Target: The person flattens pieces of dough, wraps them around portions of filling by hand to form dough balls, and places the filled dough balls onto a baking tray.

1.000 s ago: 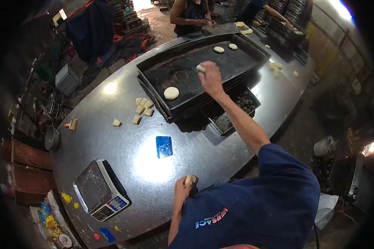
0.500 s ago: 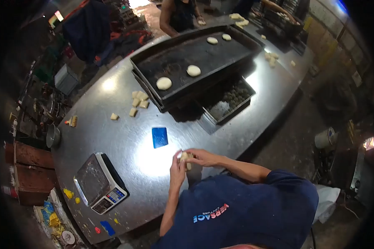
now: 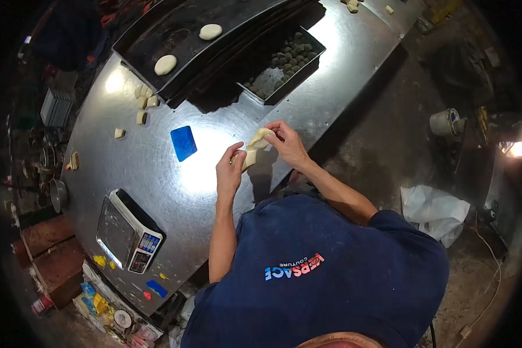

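My right hand (image 3: 290, 146) pinches a flattened, stretched piece of pale dough (image 3: 260, 138) between fingers and thumb. My left hand (image 3: 230, 174) grips a thicker, blockier dough piece (image 3: 249, 159) just below it. Whether the two pieces are joined I cannot tell. Both hands are above the metal table, close to my chest. On the table to the left lies a blue scraper (image 3: 184, 144). Beyond the hands stands a small metal tray (image 3: 278, 91) of dark round balls (image 3: 296, 58).
A large black baking tray (image 3: 174, 35) carries flat dough rounds (image 3: 165, 65). Cut dough pieces (image 3: 142, 103) lie beside it on the metal table (image 3: 156, 174). A digital scale (image 3: 130, 232) stands at the left, with a brush (image 3: 73, 161) and a metal bowl (image 3: 58, 195) farther out.
The view has tilted down toward my body. My hands have moved apart, and the dough between them now shows stretched out rather than bunched together.
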Demonstrator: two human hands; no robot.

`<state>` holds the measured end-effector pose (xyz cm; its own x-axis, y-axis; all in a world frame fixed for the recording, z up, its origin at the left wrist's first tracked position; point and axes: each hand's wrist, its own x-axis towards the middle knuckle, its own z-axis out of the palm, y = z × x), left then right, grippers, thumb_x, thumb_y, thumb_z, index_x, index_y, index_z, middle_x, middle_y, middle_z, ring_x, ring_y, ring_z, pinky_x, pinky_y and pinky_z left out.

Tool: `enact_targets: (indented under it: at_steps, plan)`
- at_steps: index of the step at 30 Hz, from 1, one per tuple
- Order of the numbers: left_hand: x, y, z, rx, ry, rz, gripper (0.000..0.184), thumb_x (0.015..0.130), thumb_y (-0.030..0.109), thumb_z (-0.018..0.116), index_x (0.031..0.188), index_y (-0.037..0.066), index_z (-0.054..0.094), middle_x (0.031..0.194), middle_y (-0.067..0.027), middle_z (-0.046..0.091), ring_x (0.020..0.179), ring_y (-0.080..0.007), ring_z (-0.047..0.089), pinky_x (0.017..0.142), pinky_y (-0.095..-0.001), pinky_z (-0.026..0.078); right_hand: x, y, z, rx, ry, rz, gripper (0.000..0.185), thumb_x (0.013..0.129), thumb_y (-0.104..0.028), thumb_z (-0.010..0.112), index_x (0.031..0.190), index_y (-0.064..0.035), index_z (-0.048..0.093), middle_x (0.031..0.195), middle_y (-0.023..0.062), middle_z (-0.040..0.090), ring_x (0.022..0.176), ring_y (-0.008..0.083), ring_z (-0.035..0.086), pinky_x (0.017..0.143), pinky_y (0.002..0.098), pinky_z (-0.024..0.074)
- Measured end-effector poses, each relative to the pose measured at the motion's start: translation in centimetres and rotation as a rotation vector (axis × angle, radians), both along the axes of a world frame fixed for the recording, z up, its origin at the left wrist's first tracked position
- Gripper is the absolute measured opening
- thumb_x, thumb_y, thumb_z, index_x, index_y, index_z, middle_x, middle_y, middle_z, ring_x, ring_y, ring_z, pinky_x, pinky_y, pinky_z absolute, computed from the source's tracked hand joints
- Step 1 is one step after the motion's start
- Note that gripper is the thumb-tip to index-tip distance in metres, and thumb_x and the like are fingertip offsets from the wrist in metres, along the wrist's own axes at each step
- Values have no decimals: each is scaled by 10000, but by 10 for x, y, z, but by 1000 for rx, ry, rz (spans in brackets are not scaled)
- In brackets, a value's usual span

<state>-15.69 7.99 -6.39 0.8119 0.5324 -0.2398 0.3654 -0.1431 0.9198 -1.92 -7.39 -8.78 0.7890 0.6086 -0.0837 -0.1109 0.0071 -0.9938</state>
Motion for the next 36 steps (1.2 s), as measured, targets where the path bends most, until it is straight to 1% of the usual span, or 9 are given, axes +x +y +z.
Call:
enact_targets:
  at_steps: [14,17,18,21,23,25,28,31,36]
  plan:
    - [49,-23,-29,7,-37,167,206,986,178,627,1093,39,737,1080,-122,712,1011,-220,652,915,-338,494,161,-39,30,79,-53,-456,234,1028,-147,559,1225,-23,580,1079,64,631,964,133,581,867,288,486]
    - [55,-24,-44,527,-12,-49,259,1003,234,598,1083,40,750,1206,-132,682,1134,-255,609,1000,-376,461,194,-53,38,78,3,-332,241,1019,-127,559,1234,-22,578,1081,67,617,959,145,581,870,292,489]
    - [63,-29,-45,446,37,-45,374,1034,304,548,1286,51,661,1341,-137,619,1250,-284,541,1073,-416,413,201,-55,39,67,9,-259,244,1015,-120,560,1238,-22,576,1082,69,611,960,149,581,868,294,491]
    - [110,-58,-19,-44,-135,196,492,1059,317,511,1479,65,466,1394,-156,582,1291,-289,519,1093,-409,396,189,-43,20,11,-40,-29,304,1018,-122,571,1307,-42,522,1089,71,606,960,143,608,831,291,523]
    - [138,-73,-12,-253,-274,205,539,1088,385,441,1501,40,411,1332,-154,608,1205,-227,566,1043,-353,425,161,-35,28,52,121,140,350,1013,-155,593,1335,-61,491,1083,67,587,900,138,622,730,288,545]
    - [154,-79,-1,-258,-193,100,516,1088,415,436,1413,23,524,1212,-107,652,1087,-187,599,963,-327,469,140,-28,35,32,189,347,371,1000,-144,573,1348,-78,462,1048,100,593,846,137,636,641,277,552]
    - [158,-84,-13,-267,-141,272,464,1085,391,458,1303,9,607,1126,-77,668,990,-155,613,871,-295,498,159,-28,51,-211,133,633,330,993,-168,588,1294,-58,511,1018,126,611,865,196,654,713,322,557]
    - [146,-86,-15,-268,-139,436,443,1082,382,471,1305,20,596,1141,-96,672,999,-159,621,871,-299,506,202,-13,1,-196,-403,648,310,974,-195,619,1238,-42,564,1008,149,625,908,273,661,798,383,545]
    - [116,-77,-3,-312,-68,574,458,1047,369,554,1372,46,530,1174,-145,657,1086,-211,623,932,-343,526,284,39,-54,-365,-682,420,309,924,-166,646,1201,-37,600,1087,183,582,1041,361,595,890,458,494]
